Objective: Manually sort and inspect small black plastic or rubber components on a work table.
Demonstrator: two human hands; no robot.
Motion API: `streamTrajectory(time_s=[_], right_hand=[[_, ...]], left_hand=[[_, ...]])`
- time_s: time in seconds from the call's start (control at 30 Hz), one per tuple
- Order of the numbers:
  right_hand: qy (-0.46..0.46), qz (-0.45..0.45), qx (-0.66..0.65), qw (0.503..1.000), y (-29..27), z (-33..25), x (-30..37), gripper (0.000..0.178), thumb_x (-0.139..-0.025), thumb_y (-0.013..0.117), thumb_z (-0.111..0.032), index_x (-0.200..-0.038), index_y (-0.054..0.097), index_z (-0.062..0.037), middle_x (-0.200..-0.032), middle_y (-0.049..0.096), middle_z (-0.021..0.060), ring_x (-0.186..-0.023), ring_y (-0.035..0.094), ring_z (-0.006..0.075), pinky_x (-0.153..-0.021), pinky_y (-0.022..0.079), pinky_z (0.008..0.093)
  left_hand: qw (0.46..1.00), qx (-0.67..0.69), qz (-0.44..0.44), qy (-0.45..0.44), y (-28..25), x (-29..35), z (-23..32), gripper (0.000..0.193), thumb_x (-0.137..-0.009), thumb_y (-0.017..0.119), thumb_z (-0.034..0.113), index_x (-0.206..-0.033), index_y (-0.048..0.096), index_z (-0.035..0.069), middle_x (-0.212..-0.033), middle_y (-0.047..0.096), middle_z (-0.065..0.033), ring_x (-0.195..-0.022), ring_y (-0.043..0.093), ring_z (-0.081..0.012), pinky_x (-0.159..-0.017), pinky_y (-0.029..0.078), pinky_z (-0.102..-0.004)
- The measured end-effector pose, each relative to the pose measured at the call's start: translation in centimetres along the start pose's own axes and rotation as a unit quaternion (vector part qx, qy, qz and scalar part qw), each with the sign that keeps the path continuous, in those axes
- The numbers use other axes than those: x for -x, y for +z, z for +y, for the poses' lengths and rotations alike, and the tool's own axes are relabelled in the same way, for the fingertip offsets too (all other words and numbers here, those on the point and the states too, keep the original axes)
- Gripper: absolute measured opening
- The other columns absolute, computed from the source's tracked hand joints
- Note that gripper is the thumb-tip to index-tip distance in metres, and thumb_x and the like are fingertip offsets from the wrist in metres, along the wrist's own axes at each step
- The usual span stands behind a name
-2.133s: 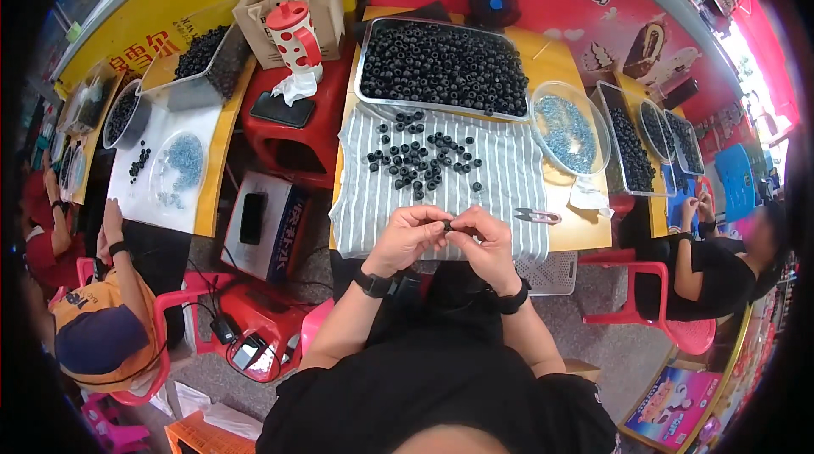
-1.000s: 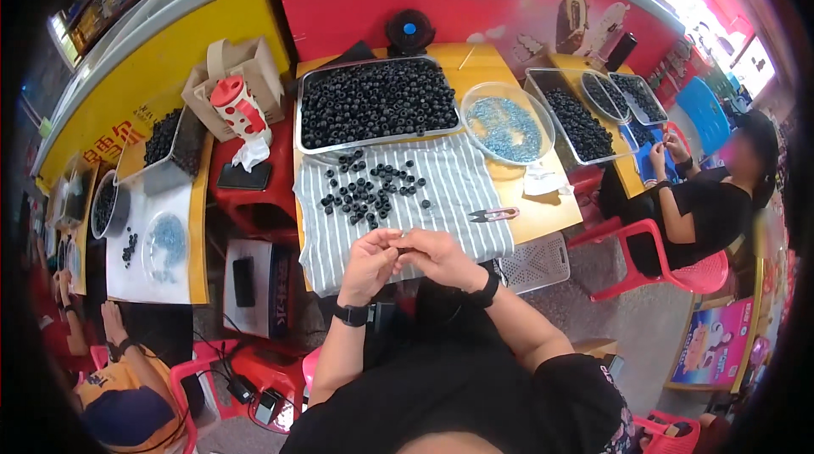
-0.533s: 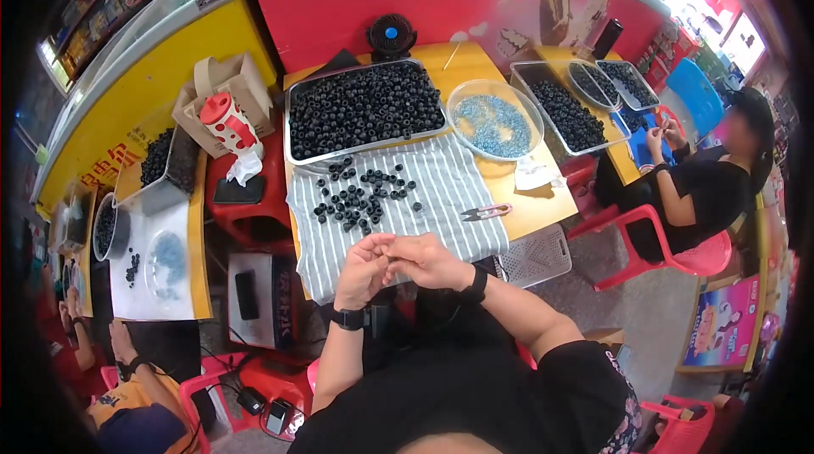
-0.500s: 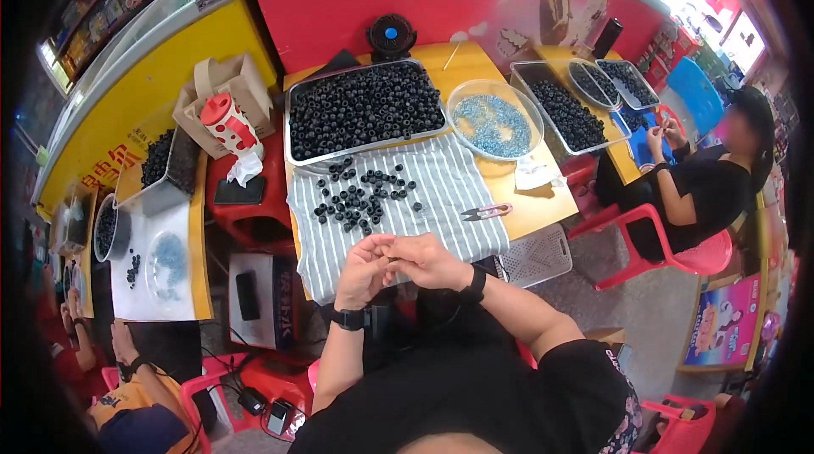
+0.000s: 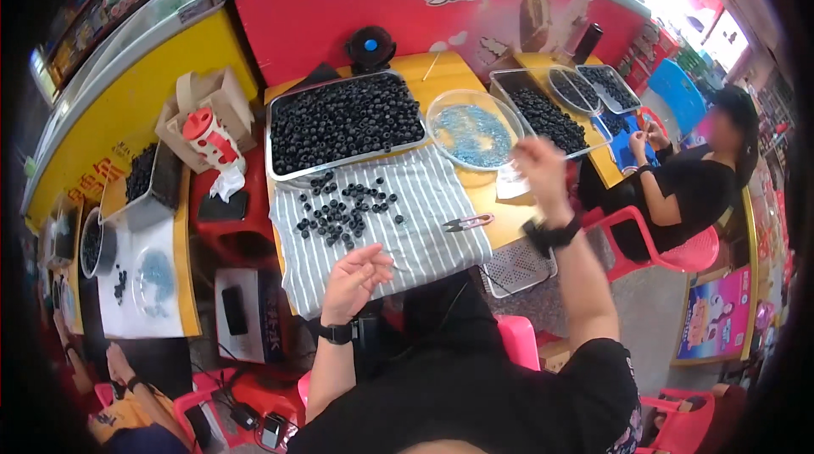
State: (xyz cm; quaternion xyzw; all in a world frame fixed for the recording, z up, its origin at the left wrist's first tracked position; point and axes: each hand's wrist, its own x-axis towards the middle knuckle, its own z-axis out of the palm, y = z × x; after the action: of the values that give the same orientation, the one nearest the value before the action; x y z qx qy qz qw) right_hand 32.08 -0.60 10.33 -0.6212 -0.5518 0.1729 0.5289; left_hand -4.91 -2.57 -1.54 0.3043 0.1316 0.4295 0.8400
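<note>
At the near edge of the grey striped cloth [image 5: 424,191], my left hand [image 5: 354,283] is raised with fingers bent and pressed together; anything in them is too small to make out. My right hand [image 5: 543,178] hovers at the right rim of a round clear dish [image 5: 433,133], blurred, its fingers unclear. The dish holds tiny bluish pieces [image 5: 475,133]. Several black round pieces with holes [image 5: 343,212] lie loose on the cloth. Behind them a clear tray [image 5: 273,167] is heaped with more. Thread snips [image 5: 469,222] with a pinkish handle rest on the cloth's right side.
A black fan [image 5: 370,49] stands behind the tray. To the left are a red-and-white cup [image 5: 208,136], a paper bag [image 5: 229,102] and a phone [image 5: 222,206] on a red stool. A white basket [image 5: 519,272] sits below the table's right edge. A co-worker [image 5: 699,174] sits at right.
My hands were together over the near edge of the cloth and have come apart. The right has swung up and right to the round dish; the left stays near the cloth. The whole view has shifted slightly.
</note>
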Motion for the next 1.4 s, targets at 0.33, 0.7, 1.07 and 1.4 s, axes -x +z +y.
streamTrajectory(time_s=[0.33, 0.7, 1.07, 1.4], right_hand=[[-0.045, -0.198, 0.019, 0.979, 7.7, 2.1, 3.0, 0.020, -0.077, 0.069, -0.004, -0.097, 0.065, 0.0009, -0.085, 0.063, 0.0082, -0.077, 0.061, 0.0168, -0.068, 0.049, 0.0307], [-0.119, -0.306, 0.208, 0.921, 16.6, -2.1, 4.7, 0.011, -0.076, 0.063, -0.011, -0.085, 0.063, -0.0045, -0.083, 0.059, 0.0149, -0.080, 0.060, 0.0366, -0.068, 0.047, 0.0456], [-0.251, -0.250, 0.140, 0.924, 17.1, -7.1, 10.2, 0.010, -0.074, 0.064, -0.009, -0.080, 0.057, -0.0046, -0.075, 0.050, 0.0127, -0.069, 0.057, 0.0332, -0.058, 0.045, 0.0433], [-0.104, -0.260, 0.004, 0.960, 14.7, -4.8, 9.5, 0.012, -0.076, 0.062, -0.002, -0.087, 0.061, -0.0029, -0.082, 0.057, 0.0148, -0.070, 0.059, 0.0335, -0.060, 0.047, 0.0410]], left_hand=[[1.000, 0.008, 0.016, -0.006, 0.2, -0.1, 0.2, 0.037, -0.091, 0.058, 0.006, -0.126, 0.052, -0.006, -0.106, 0.064, -0.0176, -0.085, 0.066, -0.0219, -0.073, 0.052, -0.0278], [1.000, 0.018, 0.000, -0.017, 0.0, 0.1, 0.2, 0.036, -0.093, 0.057, 0.007, -0.126, 0.052, -0.005, -0.105, 0.064, -0.0161, -0.085, 0.066, -0.0206, -0.074, 0.052, -0.0278], [0.995, 0.027, 0.097, 0.011, 0.0, -0.1, -0.8, 0.022, -0.092, 0.056, 0.001, -0.114, 0.056, -0.003, -0.103, 0.063, -0.0118, -0.087, 0.065, -0.0176, -0.073, 0.052, -0.0285], [0.997, 0.002, 0.072, -0.012, 0.0, -0.1, 0.2, 0.016, -0.092, 0.058, 0.003, -0.106, 0.059, -0.003, -0.089, 0.065, -0.0115, -0.072, 0.065, -0.0168, -0.062, 0.052, -0.0254]])
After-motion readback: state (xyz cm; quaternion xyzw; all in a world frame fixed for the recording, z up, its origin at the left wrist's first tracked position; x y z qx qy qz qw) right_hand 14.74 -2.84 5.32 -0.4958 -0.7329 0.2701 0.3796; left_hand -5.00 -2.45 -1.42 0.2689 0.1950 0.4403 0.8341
